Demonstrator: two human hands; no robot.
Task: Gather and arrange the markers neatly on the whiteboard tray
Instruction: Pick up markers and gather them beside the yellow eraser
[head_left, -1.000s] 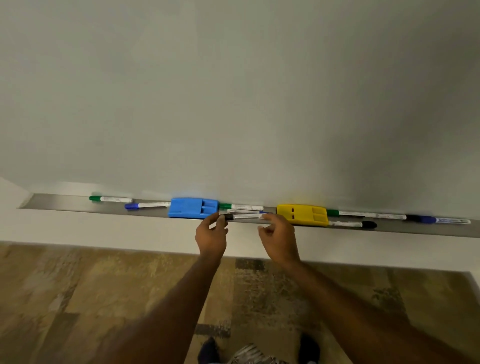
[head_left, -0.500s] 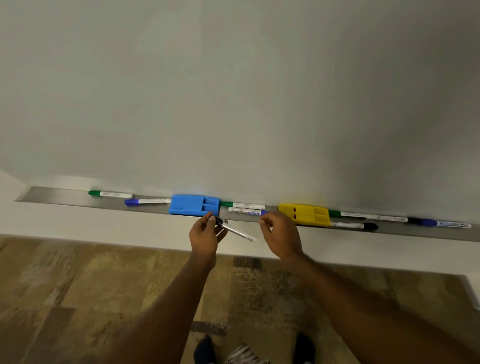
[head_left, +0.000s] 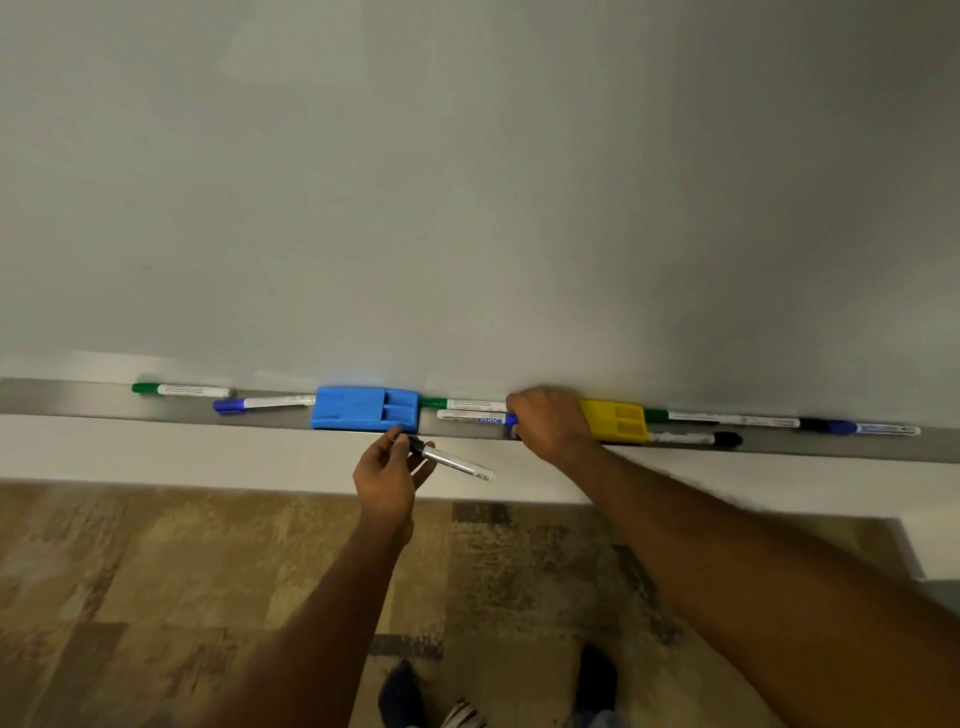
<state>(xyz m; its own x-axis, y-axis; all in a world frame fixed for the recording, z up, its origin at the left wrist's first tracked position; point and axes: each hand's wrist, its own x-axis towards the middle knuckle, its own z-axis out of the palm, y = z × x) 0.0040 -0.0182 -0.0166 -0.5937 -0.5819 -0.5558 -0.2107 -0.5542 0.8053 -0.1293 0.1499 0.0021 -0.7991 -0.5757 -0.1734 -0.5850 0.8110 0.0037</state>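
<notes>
The left hand (head_left: 387, 480) pinches a black marker (head_left: 454, 463) with its fingers below the tray (head_left: 78, 401), while the right hand (head_left: 550, 423) curls its fingers on a blue marker (head_left: 470, 417).

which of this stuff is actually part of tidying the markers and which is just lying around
Job: tray; held marker, in left hand; left green marker; left blue marker; middle green marker and middle blue marker, ends at right hand; right green marker; right black marker; black-capped marker; right blue marker.
Lying about: blue eraser; yellow eraser.
</notes>
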